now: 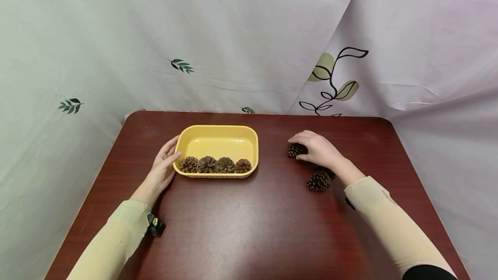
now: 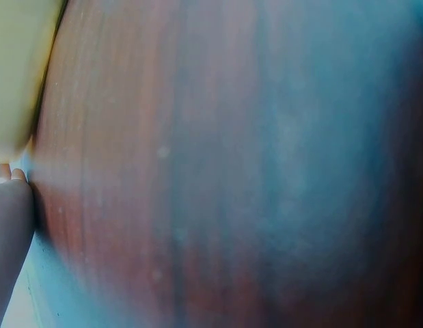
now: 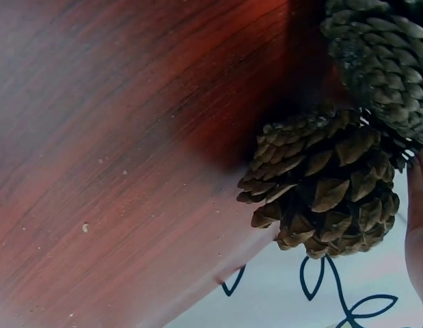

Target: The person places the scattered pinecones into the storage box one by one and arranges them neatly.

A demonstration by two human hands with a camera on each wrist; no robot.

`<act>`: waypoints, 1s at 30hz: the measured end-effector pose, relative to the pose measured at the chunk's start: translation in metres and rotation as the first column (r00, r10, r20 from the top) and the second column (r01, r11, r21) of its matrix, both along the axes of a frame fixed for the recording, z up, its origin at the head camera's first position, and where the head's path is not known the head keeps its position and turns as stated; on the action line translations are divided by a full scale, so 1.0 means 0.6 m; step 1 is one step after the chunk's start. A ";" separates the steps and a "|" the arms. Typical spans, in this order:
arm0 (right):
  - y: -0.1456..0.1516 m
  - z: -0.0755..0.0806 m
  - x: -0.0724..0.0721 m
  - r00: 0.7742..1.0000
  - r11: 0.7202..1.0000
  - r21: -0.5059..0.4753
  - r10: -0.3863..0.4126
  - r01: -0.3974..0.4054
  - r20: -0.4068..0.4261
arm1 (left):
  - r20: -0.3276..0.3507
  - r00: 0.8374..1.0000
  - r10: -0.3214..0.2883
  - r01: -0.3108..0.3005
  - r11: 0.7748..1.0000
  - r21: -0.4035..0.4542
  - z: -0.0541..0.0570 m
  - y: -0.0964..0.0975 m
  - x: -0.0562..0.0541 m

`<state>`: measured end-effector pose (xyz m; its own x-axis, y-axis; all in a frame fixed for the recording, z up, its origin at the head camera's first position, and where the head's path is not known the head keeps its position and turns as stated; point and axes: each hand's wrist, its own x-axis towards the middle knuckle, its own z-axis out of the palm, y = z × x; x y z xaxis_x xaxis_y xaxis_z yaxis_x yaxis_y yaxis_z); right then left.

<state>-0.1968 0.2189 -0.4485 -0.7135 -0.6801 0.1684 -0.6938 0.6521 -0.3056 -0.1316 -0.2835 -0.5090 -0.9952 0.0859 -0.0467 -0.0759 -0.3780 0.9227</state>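
My left hand [image 1: 163, 170] grips the left end of a yellow rectangular tray [image 1: 254, 152], thumb at the rim and fingers along the outside. Inside, several brown pine cones [image 1: 207, 164] sit in a row along the near wall. Over to the right, my right hand [image 1: 317, 149] reaches down over a dark pine cone [image 1: 295, 151], thumb and fingers round its sides. Another pine cone [image 1: 319, 181] lies below that wrist. The right wrist view has a brown pine cone [image 3: 327, 188] close up, a greyer pine cone [image 3: 389, 75] above it, and part of the hand at the edge.
The dark red wooden table [image 1: 241, 219] has rounded far corners. Behind it and at both sides hangs a pale curtain [image 1: 249, 46] with leaf prints. A small black device [image 1: 155, 224] is strapped at the left wrist.
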 end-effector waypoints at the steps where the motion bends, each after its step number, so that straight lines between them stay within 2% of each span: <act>1: -0.001 -0.001 -0.001 1.000 1.000 0.001 0.007 -0.007 -0.009 | 0.000 1.000 -0.001 0.001 1.000 0.000 0.000 0.000 0.000; 12: -0.008 -0.011 -0.012 0.996 0.999 -0.005 0.048 -0.049 -0.071 | -0.004 1.000 0.005 -0.005 1.000 0.000 0.001 0.001 0.000; 22: -0.009 -0.005 -0.016 0.998 1.000 -0.005 -0.002 0.002 -0.068 | -0.011 1.000 0.001 -0.001 1.000 0.007 0.001 0.000 0.000; 30: -0.013 0.006 -0.016 0.998 0.997 -0.054 -0.050 0.048 -0.049 | -0.008 1.000 0.001 -0.001 1.000 0.001 0.001 0.000 0.000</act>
<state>-0.2065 0.2110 -0.4452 -0.7355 -0.6338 0.2396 -0.6767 0.6696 -0.3060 -0.1316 -0.2835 -0.5087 -0.9956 0.0849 -0.0388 -0.0683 -0.3785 0.9231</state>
